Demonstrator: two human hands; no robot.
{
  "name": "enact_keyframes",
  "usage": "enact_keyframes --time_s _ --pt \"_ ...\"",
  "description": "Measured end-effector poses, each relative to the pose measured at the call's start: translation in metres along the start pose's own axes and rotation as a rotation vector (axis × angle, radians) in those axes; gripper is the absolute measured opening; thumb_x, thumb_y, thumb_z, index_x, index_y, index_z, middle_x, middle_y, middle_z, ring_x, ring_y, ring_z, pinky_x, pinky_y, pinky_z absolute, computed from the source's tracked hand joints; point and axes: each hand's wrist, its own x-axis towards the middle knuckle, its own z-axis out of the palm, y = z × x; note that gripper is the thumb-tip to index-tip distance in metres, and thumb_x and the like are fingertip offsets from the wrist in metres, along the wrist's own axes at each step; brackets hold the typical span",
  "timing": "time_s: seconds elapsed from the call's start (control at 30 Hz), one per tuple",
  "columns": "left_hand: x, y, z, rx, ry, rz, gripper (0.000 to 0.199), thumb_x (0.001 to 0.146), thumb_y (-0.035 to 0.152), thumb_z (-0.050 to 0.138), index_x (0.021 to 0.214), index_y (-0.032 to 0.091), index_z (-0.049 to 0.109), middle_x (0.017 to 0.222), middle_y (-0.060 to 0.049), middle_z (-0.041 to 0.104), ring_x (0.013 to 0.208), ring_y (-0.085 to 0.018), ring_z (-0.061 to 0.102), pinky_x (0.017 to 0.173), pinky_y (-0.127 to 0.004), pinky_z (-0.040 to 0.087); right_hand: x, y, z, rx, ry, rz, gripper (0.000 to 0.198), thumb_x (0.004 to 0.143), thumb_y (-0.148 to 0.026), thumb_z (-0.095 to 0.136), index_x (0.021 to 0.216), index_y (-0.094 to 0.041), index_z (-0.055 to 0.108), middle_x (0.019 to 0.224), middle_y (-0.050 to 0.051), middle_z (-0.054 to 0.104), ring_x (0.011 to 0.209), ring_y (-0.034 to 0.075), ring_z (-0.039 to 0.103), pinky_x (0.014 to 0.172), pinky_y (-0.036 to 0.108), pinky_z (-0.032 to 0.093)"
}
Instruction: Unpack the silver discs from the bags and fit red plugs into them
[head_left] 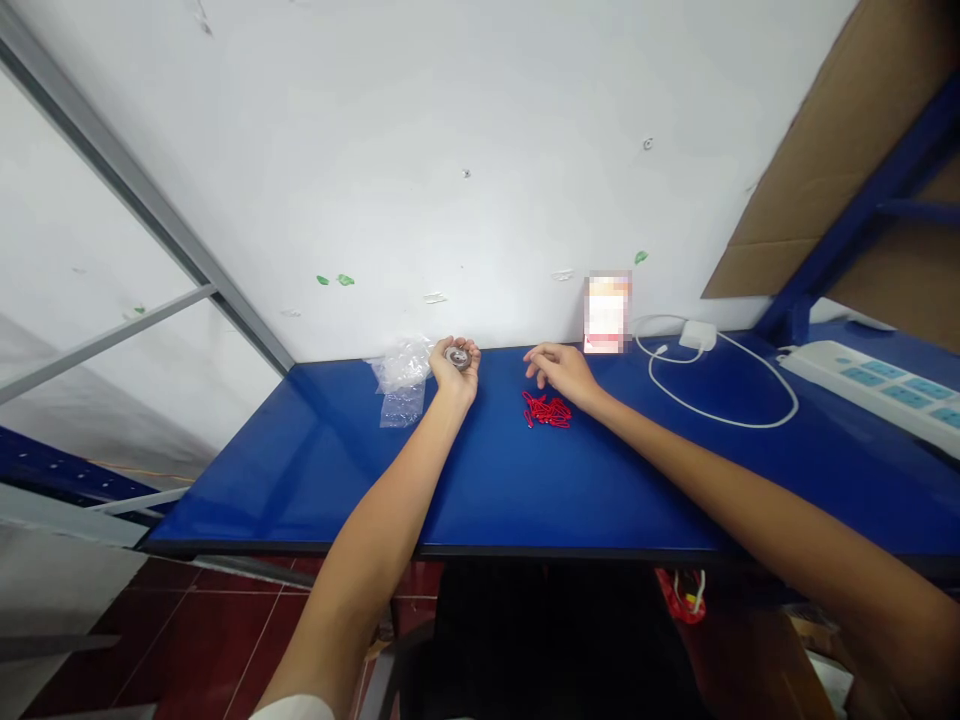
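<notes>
My left hand (456, 375) is palm up near the wall, its fingers curled around a round, shiny silver-and-dark metal piece (457, 356). Whether that is one piece or several stacked together I cannot make out. Just behind a small heap of red cords (547, 411) on the blue table, my right hand (561, 368) hangs with loosely bent fingers apart and nothing visible in them. Small bright ends show on some of the cords. Crumpled clear plastic bags (403, 378) lie directly left of my left hand.
A phone-like lit panel (606, 315), blurred out, leans against the wall. Right of it lie a white charger (698, 335) with a looped cable and a white power strip (885, 380). The blue table (495, 500) ends at a dark front edge; a grey metal frame (135, 180) stands left.
</notes>
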Motion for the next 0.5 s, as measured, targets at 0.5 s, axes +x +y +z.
enact_keyframes --time_s 0.5 --pt "-0.029 -0.034 0.007 0.554 -0.259 -0.187 0.021 0.080 0.026 0.071 0.072 0.019 0.053 0.057 0.006 0.042 0.040 -0.005 0.024 0.037 -0.022 0.008 -0.003 -0.003 -0.002 -0.054 -0.012 -0.081 0.019 0.094 -0.026 0.057 0.095 -0.020 0.076 0.077 0.002 0.079 0.051 0.014 0.066 0.060 0.027 0.052"
